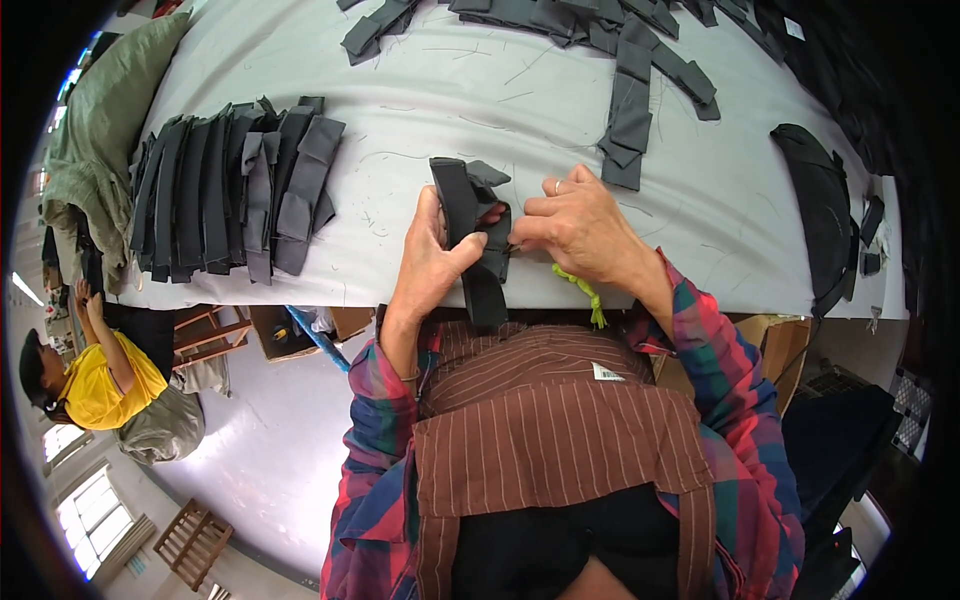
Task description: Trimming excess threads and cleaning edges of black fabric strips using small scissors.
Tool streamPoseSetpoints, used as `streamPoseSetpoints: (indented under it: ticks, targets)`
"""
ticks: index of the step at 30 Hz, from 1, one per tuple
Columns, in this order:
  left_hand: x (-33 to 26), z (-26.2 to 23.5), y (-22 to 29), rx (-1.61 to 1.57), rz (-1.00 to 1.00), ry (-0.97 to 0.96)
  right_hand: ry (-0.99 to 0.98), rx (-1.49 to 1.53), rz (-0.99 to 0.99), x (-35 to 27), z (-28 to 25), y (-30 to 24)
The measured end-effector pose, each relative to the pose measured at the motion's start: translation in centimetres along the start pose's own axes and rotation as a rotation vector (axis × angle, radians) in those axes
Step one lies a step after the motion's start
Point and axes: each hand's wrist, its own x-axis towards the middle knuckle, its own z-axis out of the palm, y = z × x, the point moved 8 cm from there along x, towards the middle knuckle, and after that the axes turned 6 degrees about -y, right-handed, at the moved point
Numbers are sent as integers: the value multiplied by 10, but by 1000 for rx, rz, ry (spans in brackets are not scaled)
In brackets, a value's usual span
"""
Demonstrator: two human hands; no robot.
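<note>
At the near edge of the white-covered table (400, 105), my left hand (428, 265) is closed around a folded dark grey fabric strip (458, 205), its thumb across the front. The strip stands roughly upright, with one end hanging toward my apron. My right hand (585, 222) is closed in a pinch at the strip's right side. A knotted yellow-green cord (584, 288) hangs below that hand; whatever the fingers grip is hidden. To the left lies a row of stacked dark grey fabric strips (215, 195).
More loose dark strips (628, 100) lie across the far side. A black padded cloth piece (812, 205) rests at the right, and grey-green fabric (112, 115) is heaped far left. Thread scraps dot the cover. Beyond the table's left end is a person in yellow (112, 385).
</note>
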Motion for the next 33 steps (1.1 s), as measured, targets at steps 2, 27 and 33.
streamPoseSetpoints:
  ticks: [2, 27, 33]
  targets:
    - [2, 2, -1, 12, -25, -40, 11, 27, 51, -4, 1, 4]
    - [0, -2, 4, -12, -46, -41, 169, -12, 146, 1, 9, -13]
    - [-2, -5, 3, -23, -49, -32, 210, 334, 327, -8, -5, 1]
